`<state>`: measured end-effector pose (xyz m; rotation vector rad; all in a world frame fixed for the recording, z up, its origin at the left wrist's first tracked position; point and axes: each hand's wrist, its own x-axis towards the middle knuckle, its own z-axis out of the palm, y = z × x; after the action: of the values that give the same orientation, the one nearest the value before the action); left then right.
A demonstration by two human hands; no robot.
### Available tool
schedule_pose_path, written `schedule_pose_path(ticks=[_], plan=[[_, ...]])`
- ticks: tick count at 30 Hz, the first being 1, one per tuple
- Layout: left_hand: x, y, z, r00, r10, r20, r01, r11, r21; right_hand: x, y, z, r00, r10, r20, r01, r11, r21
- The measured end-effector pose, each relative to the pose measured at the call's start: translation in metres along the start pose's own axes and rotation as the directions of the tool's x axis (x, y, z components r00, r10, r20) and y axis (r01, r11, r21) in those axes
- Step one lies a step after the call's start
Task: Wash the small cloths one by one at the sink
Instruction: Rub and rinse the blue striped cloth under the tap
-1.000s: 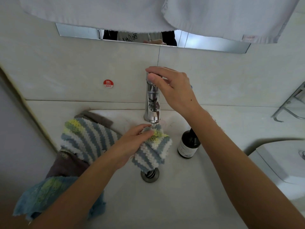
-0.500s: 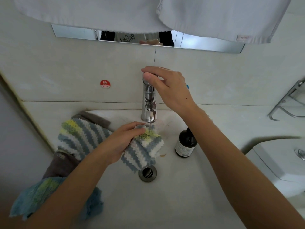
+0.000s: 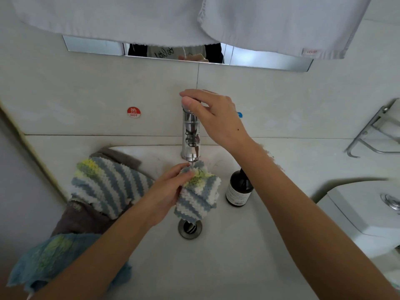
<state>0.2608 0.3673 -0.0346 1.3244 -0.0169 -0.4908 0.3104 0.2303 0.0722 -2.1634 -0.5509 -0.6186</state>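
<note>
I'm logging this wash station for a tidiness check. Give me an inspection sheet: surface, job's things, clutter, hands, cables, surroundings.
Surface: white sink, drain open beneath the held cloth.
Job's things: striped cloth held under the tap, a thin stream falling on it; second striped cloth, brown cloth and blue cloth piled on the sink's left edge.
Clutter: dark bottle upright beside the tap.
Hands: left hand grips the striped cloth; right hand pinches the tap's handle.
Cables: nothing seen.
Surroundings: white towels hang above, hot sticker on the tiles, metal rack at right.
</note>
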Motion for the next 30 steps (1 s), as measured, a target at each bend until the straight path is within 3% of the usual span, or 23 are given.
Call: schedule_pose_path(ticks=[4,10,13,17,20,25,30], plan=[[0.0,0.002,0.0,0.998,0.04,-0.038,-0.042,0.998,-0.04,-0.005,0.004,0.004,1.0,-0.007,-0.002,0.007,1.0,0.016],[0.002,0.001,-0.004,0.99,0.042,-0.133,-0.043,0.999,-0.005,-0.031,0.004,0.005,0.995,-0.066,0.081,0.077,0.986,-0.147],[0.003,-0.009,0.006,0.99,0.018,-0.141,-0.011,0.999,0.049,-0.057,0.011,-0.01,0.993,-0.005,0.117,0.027,0.982,-0.189],[0.008,-0.019,0.033,0.995,-0.009,-0.102,0.014,0.999,0.05,-0.116,0.047,-0.034,0.99,0.137,0.018,-0.128,0.956,-0.263],[0.017,-0.019,0.052,0.996,-0.029,-0.086,0.034,0.997,0.065,-0.146,0.071,-0.05,0.962,0.273,0.021,-0.255,0.919,-0.3],[0.025,-0.015,0.081,0.999,-0.003,-0.035,0.005,0.999,0.048,-0.158,0.079,-0.057,0.977,0.184,0.111,-0.111,0.874,-0.473],[0.031,-0.019,0.087,0.999,-0.005,-0.033,0.007,0.999,0.04,-0.153,0.074,-0.044,0.947,0.273,0.17,-0.199,0.913,-0.356]])
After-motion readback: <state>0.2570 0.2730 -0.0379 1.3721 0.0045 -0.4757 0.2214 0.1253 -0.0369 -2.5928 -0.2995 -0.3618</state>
